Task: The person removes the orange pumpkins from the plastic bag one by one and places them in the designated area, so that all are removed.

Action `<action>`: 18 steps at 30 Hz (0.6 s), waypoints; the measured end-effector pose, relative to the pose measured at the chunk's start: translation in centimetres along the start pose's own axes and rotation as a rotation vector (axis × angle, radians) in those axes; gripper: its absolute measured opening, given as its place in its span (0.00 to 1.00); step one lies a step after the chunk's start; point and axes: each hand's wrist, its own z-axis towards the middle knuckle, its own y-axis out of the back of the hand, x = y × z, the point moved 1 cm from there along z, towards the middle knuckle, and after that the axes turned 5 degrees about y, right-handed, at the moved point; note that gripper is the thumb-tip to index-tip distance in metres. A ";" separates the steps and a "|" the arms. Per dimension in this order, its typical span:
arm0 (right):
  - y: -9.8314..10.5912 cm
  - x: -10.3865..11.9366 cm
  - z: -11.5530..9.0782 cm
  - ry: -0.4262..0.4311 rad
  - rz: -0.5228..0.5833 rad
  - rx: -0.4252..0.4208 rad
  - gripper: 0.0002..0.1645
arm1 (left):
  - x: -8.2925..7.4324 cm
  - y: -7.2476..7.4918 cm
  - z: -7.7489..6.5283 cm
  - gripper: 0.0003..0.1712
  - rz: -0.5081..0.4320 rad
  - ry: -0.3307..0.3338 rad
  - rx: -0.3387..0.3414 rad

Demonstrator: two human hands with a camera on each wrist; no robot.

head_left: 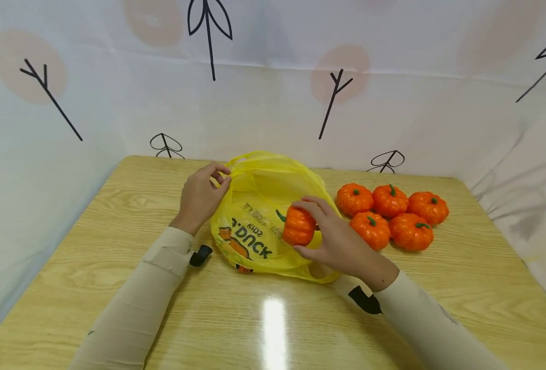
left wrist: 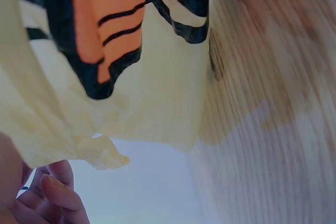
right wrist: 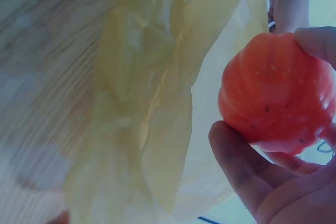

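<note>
A thin yellow plastic bag (head_left: 273,163) with duck print lies on the table, its mouth spread wide. My left hand (head_left: 201,198) pinches the bag's left rim between thumb and fingers; in the left wrist view a corner of yellow film (left wrist: 102,153) shows beside those fingers. Held in my right hand (head_left: 344,244) is a small orange toy pumpkin (head_left: 299,226), tipped so its green stem points left. It overlaps the bag's mouth in the head view. The right wrist view shows the pumpkin's ribbed underside (right wrist: 278,93), with thumb and fingers around it.
Several more orange pumpkins (head_left: 390,200) sit in two rows on the wooden table (head_left: 115,257), just right of the bag. A white patterned cloth (head_left: 263,113) hangs behind the table's far edge. Black straps (head_left: 365,300) show at both wrists.
</note>
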 end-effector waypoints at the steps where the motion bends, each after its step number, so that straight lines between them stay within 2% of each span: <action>1: 0.1 -0.1 -0.2 0.001 0.014 -0.004 0.47 | 0.0 0.0 0.0 0.10 0.003 -0.001 -0.001; 5: 0.3 -0.4 -1.2 0.011 0.048 -0.023 0.48 | 0.1 0.0 0.0 0.10 0.005 -0.003 0.000; 12: 1.0 -1.2 -3.0 0.048 0.044 -0.049 0.52 | 0.2 -0.1 0.0 0.10 0.008 -0.005 0.002; 18: 1.6 -1.9 -4.5 0.037 0.028 -0.026 0.56 | 0.2 0.0 0.0 0.10 0.007 0.003 0.004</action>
